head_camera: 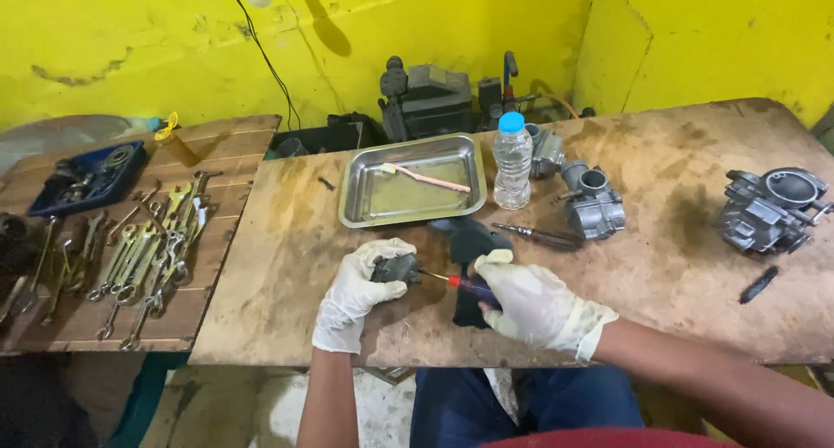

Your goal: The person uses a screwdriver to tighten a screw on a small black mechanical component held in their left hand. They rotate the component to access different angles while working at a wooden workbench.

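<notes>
The left hand [358, 285] gripped a small dark part [395, 268]. The right hand [532, 305] held a screwdriver [456, 282], its tip at the part's 3 o'clock side; loosening appeared underway, needing steady pressure.

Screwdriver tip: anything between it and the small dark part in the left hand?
Nothing visible. The screwdriver in the right hand points straight at the small dark part held by the left hand; its tip reaches the part.
</notes>
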